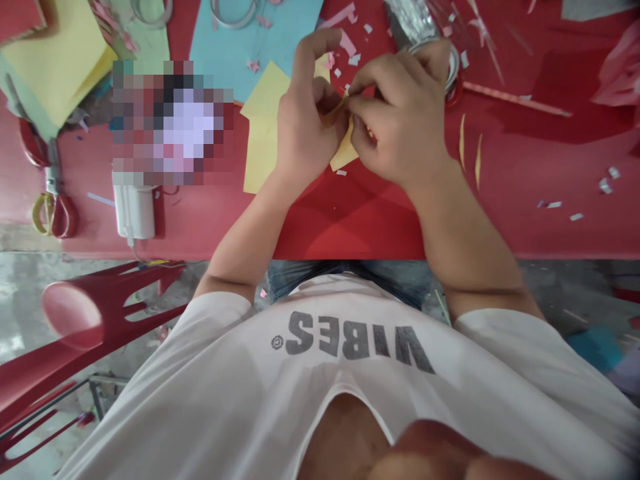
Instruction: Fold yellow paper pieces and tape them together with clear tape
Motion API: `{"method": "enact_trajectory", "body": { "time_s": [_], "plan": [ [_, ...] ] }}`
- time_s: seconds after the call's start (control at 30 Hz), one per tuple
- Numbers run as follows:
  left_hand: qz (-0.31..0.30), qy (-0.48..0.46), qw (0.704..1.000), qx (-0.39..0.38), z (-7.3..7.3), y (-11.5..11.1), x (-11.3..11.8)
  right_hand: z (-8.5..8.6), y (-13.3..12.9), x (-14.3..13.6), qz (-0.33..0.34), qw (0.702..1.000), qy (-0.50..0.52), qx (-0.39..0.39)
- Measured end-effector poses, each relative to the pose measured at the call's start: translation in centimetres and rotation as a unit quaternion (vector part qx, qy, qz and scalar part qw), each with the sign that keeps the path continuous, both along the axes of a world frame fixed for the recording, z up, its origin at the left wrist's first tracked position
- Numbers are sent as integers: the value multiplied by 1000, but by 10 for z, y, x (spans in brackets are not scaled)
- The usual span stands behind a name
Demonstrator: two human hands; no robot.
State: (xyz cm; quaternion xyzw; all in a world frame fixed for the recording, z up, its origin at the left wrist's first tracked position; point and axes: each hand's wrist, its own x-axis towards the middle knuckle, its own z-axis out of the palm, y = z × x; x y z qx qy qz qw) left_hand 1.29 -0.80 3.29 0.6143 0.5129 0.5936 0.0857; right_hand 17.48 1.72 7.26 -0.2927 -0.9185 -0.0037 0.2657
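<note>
Over the red table, both hands pinch a small piece of yellow paper (334,119) between them. My left hand (307,123) grips it with thumb and fingers, its index finger stretched up and away. My right hand (400,113) has its thumb and fingertips closed on the other end, touching the left fingertips. Most of the piece is hidden by the fingers, so its folded shape cannot be made out. Beneath the hands lie yellow paper sheets (260,143). Just beyond the right hand is a roll of tape (454,70), partly covered by it.
Scissors (53,177) and a white power bank or adapter (135,210) lie at the left. Blue paper (210,47) and a tape roll (233,12) are farther back. A pink striped stick (517,99) and yellow slivers (478,161) lie right. A red chair (115,300) stands below left.
</note>
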Motion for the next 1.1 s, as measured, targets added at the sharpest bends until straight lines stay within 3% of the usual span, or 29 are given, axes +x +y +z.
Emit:
{"method": "enact_trajectory", "body": {
  "time_s": [0.07, 0.1, 0.17, 0.2, 0.23, 0.27, 0.33, 0.4, 0.47, 0.7, 0.83, 0.93, 1.1],
  "plan": [
    [51, 79, 995, -18, -2, 2, -1, 3, -2, 0, -6, 1000, 3, -17],
    [78, 171, 980, -56, -2, 3, -1, 4, -2, 0, -8, 1000, 7, -26],
    [113, 361, 919, -107, 0, 1, -2, 5, -2, 0, -9, 999, 11, -40],
    [114, 393, 905, -114, 2, -1, -2, 5, -1, 1, -9, 999, 15, -39],
    [105, 386, 910, -108, 5, -4, -1, 4, 0, 2, -7, 999, 17, -33],
    [106, 290, 947, -92, 8, -7, -1, 4, 1, 3, -6, 999, 21, -25],
    [31, 122, 989, -72, 14, -12, 1, 3, 4, 4, -6, 999, 33, -13],
    [-39, 29, 997, -67, 18, -14, 2, 3, 5, 5, -11, 999, 45, -8],
    [-42, -24, 998, -27, 18, -12, 2, 2, 6, 5, -15, 998, 56, -2],
    [-54, -44, 998, -1, 4, 1, -2, -3, 8, 5, 0, 995, 100, 0],
    [-42, -54, 997, 28, 10, -4, -2, -5, 8, 3, 17, 992, 121, -35],
    [-48, -26, 997, -55, 16, -12, 2, -5, 6, 2, 22, 985, 155, -67],
    [-30, 4, 999, -23, 15, -13, 6, -4, 4, 0, 23, 972, 198, -126]
  ]
}}
